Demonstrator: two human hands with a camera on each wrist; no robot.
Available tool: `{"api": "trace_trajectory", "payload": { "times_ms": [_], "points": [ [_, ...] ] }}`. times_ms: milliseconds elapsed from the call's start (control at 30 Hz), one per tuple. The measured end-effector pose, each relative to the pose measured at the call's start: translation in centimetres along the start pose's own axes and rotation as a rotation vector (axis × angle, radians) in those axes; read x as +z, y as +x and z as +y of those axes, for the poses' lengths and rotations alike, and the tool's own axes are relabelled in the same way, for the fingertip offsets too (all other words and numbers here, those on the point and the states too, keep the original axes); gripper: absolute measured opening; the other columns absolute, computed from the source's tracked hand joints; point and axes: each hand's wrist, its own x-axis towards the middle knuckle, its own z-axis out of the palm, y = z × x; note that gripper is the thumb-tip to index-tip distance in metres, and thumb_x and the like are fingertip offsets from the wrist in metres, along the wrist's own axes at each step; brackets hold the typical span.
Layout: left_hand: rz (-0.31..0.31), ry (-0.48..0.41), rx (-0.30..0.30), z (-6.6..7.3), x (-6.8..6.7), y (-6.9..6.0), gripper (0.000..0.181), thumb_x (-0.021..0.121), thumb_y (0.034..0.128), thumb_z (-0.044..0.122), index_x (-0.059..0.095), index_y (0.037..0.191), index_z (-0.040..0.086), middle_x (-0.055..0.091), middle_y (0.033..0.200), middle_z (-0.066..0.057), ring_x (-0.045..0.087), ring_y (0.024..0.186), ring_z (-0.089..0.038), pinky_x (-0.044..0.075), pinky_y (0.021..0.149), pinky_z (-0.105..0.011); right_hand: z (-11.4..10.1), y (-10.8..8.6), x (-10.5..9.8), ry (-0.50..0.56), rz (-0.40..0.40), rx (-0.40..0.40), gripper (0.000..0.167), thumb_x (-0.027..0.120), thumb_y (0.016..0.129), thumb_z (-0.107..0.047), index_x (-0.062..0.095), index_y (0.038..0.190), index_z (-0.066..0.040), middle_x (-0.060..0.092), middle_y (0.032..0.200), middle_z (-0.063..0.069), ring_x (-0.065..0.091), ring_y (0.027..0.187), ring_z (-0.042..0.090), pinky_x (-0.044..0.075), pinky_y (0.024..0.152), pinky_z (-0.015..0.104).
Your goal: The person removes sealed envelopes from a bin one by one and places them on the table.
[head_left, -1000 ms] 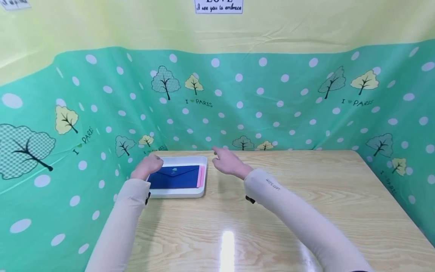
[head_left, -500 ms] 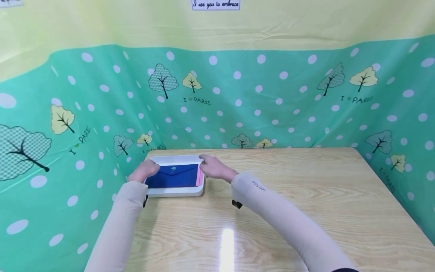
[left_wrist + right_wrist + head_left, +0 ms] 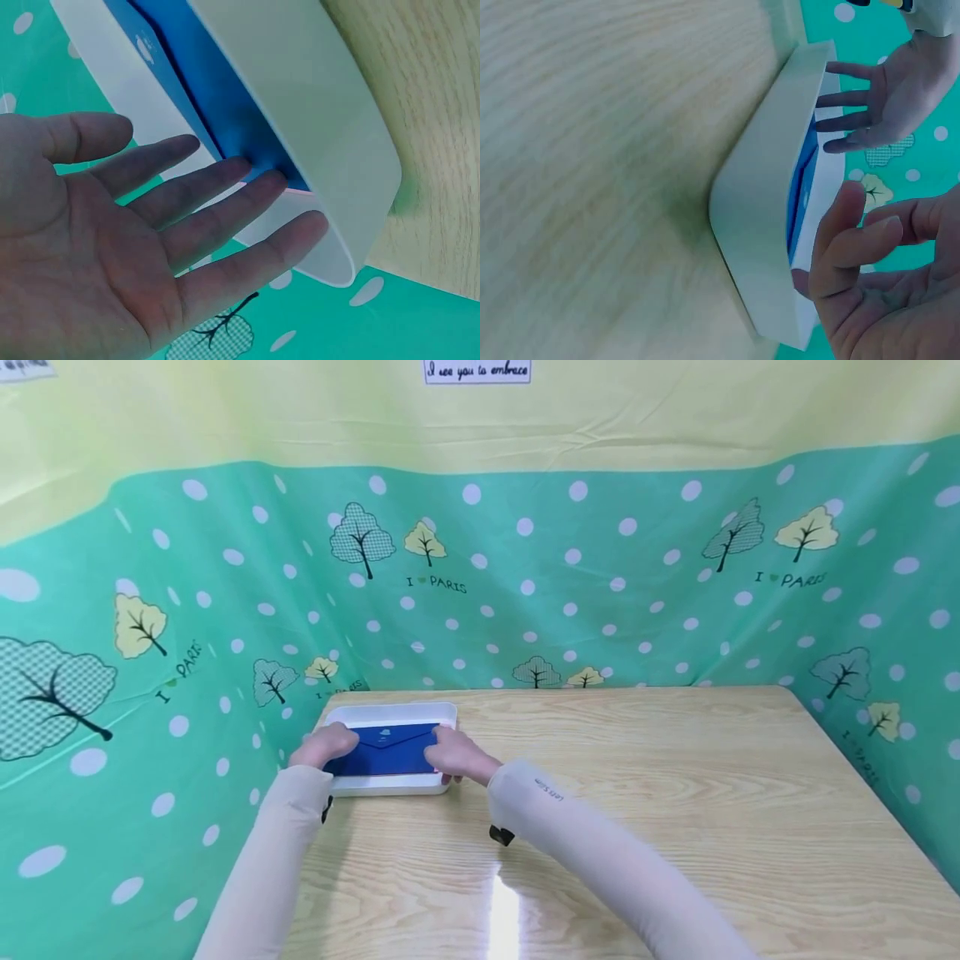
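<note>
A dark blue envelope [image 3: 386,758] with a pointed flap and a small light emblem lies flat in a white tray [image 3: 390,787] at the back left of the table. My left hand [image 3: 327,745] is over its left end. In the left wrist view, those fingers [image 3: 225,232] are spread and nearly straight, with tips at the envelope's end inside the tray. My right hand [image 3: 457,753] is over the right end, fingers loosely bent; in the right wrist view a fingertip [image 3: 801,282] dips behind the tray's rim. The pink edge under the envelope is mostly hidden there.
The tray stands on a light wooden table [image 3: 637,793], close to the left and back curtain. A green polka-dot curtain [image 3: 570,581] with printed trees surrounds the table on the left, back and right. Bright light reflects near the front.
My right hand has come left and down from beside the tray to the envelope's right end, covering most of the pink edge. My left hand has stayed at the left end.
</note>
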Motion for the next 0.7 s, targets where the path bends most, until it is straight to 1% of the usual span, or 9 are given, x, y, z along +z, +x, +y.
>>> {"api": "trace_trajectory", "payload": {
  "times_ms": [100, 167, 200, 233, 333, 500, 600, 700],
  "points": [
    [-0.017, 0.001, 0.001, 0.1, 0.5, 0.0, 0.062, 0.032, 0.0998, 0.018, 0.038, 0.146, -0.022, 0.042, 0.15, -0.041, 0.045, 0.137, -0.053, 0.035, 0.115, -0.062, 0.1, -0.3, 0.7, 0.052, -0.025, 0.02, 0.06, 0.048, 0.105, -0.015, 0.033, 0.161, 0.003, 0.063, 0.134, 0.021, 0.069, 0.06, 0.025, 0.052, 0.054, 0.034],
    [-0.02, -0.005, 0.007, 0.2, 0.7, 0.0, 0.061, 0.032, 0.0993, 0.018, 0.04, 0.145, -0.022, 0.044, 0.149, -0.04, 0.048, 0.133, -0.05, 0.038, 0.113, -0.06, 0.1, -0.5, 1.1, 0.089, -0.046, 0.03, 0.061, 0.048, 0.105, -0.015, 0.032, 0.161, 0.003, 0.052, 0.151, 0.023, 0.07, 0.059, 0.024, 0.051, 0.052, 0.032],
    [-0.02, -0.008, 0.007, 0.2, 0.7, 0.0, 0.061, 0.032, 0.0995, 0.018, 0.04, 0.145, -0.022, 0.044, 0.149, -0.04, 0.049, 0.133, -0.049, 0.038, 0.113, -0.06, 0.1, -0.5, 1.2, 0.102, -0.052, 0.03, 0.062, 0.049, 0.105, -0.014, 0.032, 0.161, 0.004, 0.046, 0.157, 0.021, 0.07, 0.058, 0.024, 0.051, 0.051, 0.031],
    [-0.02, -0.009, 0.004, 0.2, 0.7, -0.1, 0.061, 0.032, 0.0997, 0.018, 0.04, 0.146, -0.022, 0.044, 0.149, -0.04, 0.049, 0.132, -0.049, 0.038, 0.113, -0.059, 0.1, -0.5, 1.3, 0.108, -0.06, 0.028, 0.063, 0.049, 0.104, -0.014, 0.031, 0.162, 0.004, 0.043, 0.16, 0.022, 0.069, 0.058, 0.023, 0.052, 0.051, 0.031],
    [-0.025, -0.015, -0.005, 0.3, 0.6, -0.1, 0.062, 0.031, 0.1008, 0.018, 0.038, 0.147, -0.022, 0.042, 0.151, -0.04, 0.047, 0.134, -0.049, 0.036, 0.115, -0.06, 0.0, -0.5, 1.4, 0.124, -0.069, 0.027, 0.064, 0.05, 0.104, -0.014, 0.028, 0.162, 0.006, 0.037, 0.164, 0.022, 0.07, 0.059, 0.023, 0.053, 0.052, 0.032],
    [-0.048, -0.004, -0.015, 0.5, 0.6, 0.0, 0.063, 0.029, 0.1026, 0.019, 0.033, 0.149, -0.022, 0.037, 0.154, -0.041, 0.04, 0.141, -0.052, 0.033, 0.117, -0.06, 0.0, -0.5, 1.4, 0.14, -0.074, 0.041, 0.064, 0.049, 0.105, -0.014, 0.027, 0.161, 0.007, 0.035, 0.165, 0.024, 0.07, 0.061, 0.023, 0.055, 0.053, 0.033],
    [-0.058, -0.006, -0.013, 0.6, 0.7, 0.0, 0.062, 0.028, 0.1036, 0.02, 0.033, 0.15, -0.022, 0.036, 0.154, -0.041, 0.038, 0.143, -0.053, 0.032, 0.117, -0.06, 0.1, -0.5, 1.5, 0.161, -0.082, 0.046, 0.064, 0.049, 0.105, -0.014, 0.027, 0.161, 0.008, 0.035, 0.164, 0.026, 0.071, 0.061, 0.024, 0.056, 0.054, 0.034],
    [-0.042, -0.005, -0.002, 0.7, 0.7, 0.0, 0.06, 0.029, 0.1031, 0.019, 0.038, 0.147, -0.022, 0.042, 0.15, -0.04, 0.044, 0.138, -0.05, 0.035, 0.116, -0.059, 0.3, -0.6, 1.5, 0.187, -0.076, 0.052, 0.063, 0.049, 0.105, -0.013, 0.028, 0.16, 0.009, 0.037, 0.163, 0.027, 0.071, 0.061, 0.025, 0.057, 0.055, 0.036]
  ]
}}
